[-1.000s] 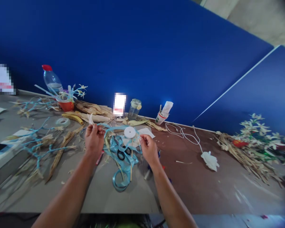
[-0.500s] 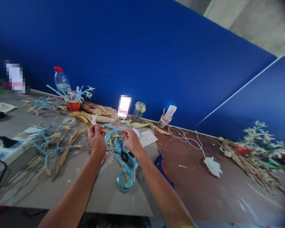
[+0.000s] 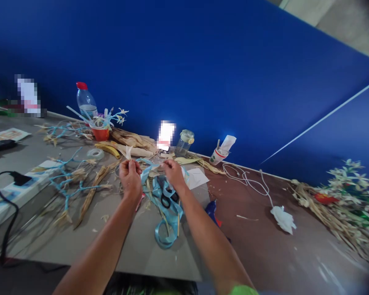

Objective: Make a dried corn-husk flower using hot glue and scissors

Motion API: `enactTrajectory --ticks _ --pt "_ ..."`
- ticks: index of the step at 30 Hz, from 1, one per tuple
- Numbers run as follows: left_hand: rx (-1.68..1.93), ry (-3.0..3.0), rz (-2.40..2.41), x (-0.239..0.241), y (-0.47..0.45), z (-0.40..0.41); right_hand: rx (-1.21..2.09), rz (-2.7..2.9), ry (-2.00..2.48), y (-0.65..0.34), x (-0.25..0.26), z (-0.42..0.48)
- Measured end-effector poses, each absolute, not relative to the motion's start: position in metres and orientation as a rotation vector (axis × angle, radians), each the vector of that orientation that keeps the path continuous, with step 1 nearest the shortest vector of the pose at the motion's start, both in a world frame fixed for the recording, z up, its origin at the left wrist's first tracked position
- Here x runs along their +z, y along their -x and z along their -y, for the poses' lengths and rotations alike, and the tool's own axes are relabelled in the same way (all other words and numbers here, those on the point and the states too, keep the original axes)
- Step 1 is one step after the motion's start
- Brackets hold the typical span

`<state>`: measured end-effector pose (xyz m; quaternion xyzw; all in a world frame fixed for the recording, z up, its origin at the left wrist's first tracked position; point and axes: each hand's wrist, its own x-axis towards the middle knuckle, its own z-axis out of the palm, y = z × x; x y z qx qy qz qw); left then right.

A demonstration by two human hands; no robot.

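Note:
My left hand pinches a small pale husk flower, whose petals stick up above the fingertips. Between my two hands runs a light-blue ribbon, and my right hand is closed on its other end. Below the hands lies a loose heap of the same ribbon, trailing to a coil near the table's front. Black-handled scissors rest in that heap. The flower's stem is hidden behind my left fingers.
At left are blue-wrapped branches, a white power strip and a tape roll. Behind stand a red cup, a bottle and a glass jar. Dried husks and a flower bunch lie at right.
The camera view has shifted slightly, so everything appears a little farther right. Both hands keep their grip on the flower and ribbon, with little visible movement between them.

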<state>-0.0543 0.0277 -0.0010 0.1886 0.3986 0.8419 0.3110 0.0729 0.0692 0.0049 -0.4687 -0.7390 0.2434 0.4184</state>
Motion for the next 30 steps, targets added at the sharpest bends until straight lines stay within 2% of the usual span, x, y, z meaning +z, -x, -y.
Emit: enactTrajectory --ticks 5,12,15,19,25,28,30 --pt "2.227 -0.538 -1.077 -0.003 0.053 -0.027 0.715 1.441 1.268 -0.102 0.005 -0.082" --pt "2.210 -0.557 -1.075 -0.006 0.054 -0.029 0.528 1.478 1.452 -0.102 0.007 -0.075" --pt "2.210 -0.575 -1.113 -0.007 0.053 -0.030 0.424 1.607 1.405 -0.095 0.013 -0.065" --pt "2.205 -0.602 -1.120 -0.007 0.052 -0.029 0.389 2.076 1.323 -0.082 0.015 -0.054" --pt "2.188 -0.615 -1.102 -0.004 0.050 -0.027 0.094 2.433 1.362 -0.060 -0.003 -0.053" --pt "2.183 -0.629 -1.107 -0.006 0.050 -0.027 0.162 2.395 1.317 -0.057 -0.006 -0.061" --pt "2.178 -0.628 -1.124 -0.007 0.050 -0.027 0.328 2.267 1.278 -0.060 -0.002 -0.067"
